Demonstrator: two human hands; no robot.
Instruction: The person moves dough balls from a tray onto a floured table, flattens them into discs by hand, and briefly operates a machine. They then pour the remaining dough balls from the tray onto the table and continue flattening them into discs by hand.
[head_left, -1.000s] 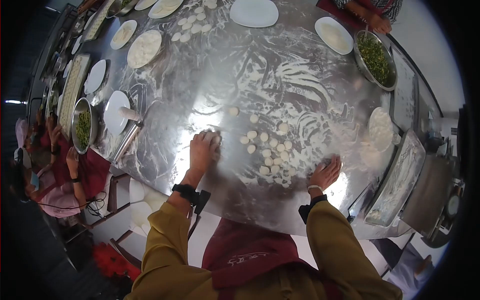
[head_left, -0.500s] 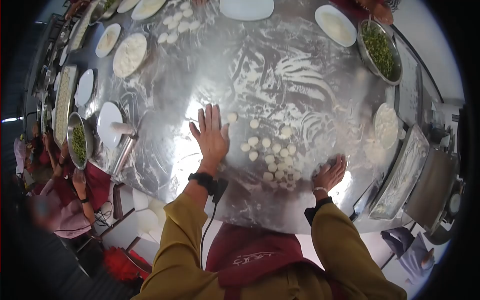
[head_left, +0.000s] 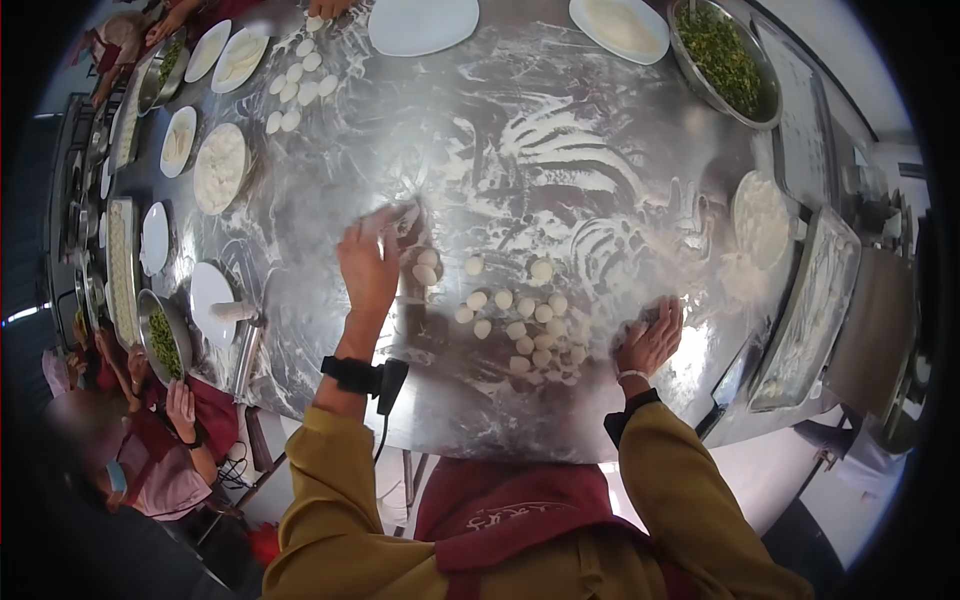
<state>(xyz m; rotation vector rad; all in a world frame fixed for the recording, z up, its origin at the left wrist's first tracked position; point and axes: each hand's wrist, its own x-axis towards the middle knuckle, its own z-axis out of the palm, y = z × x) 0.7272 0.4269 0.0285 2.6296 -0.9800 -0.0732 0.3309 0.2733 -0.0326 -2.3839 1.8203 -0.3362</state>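
Observation:
My left hand [head_left: 370, 265] hovers over the floured metal table [head_left: 460, 400], left of two dough balls [head_left: 426, 266] that sit close together. Its fingers reach forward, apart and partly smeared by motion, and nothing shows in them. My right hand [head_left: 650, 340] rests on the table at the right with fingers stretched out, holding nothing. Between my hands lies a loose group of several small white dough balls [head_left: 525, 330], dusted with flour. The nearest of these to my right hand lie just left of it.
A steel bowl of chopped greens [head_left: 735, 70] stands far right, beside a white plate [head_left: 620, 28]. Loose flour [head_left: 758, 225] and a floured tray [head_left: 810, 310] lie at right. Left are a rolling pin [head_left: 247, 355], a plate [head_left: 212, 300] and another greens bowl [head_left: 165, 335], near a co-worker's hand [head_left: 182, 410].
My left hand has lifted from lying flat and moved left; a second dough ball now shows beside it. My right hand stays nearly still. The view has shifted, and a co-worker's hand has risen.

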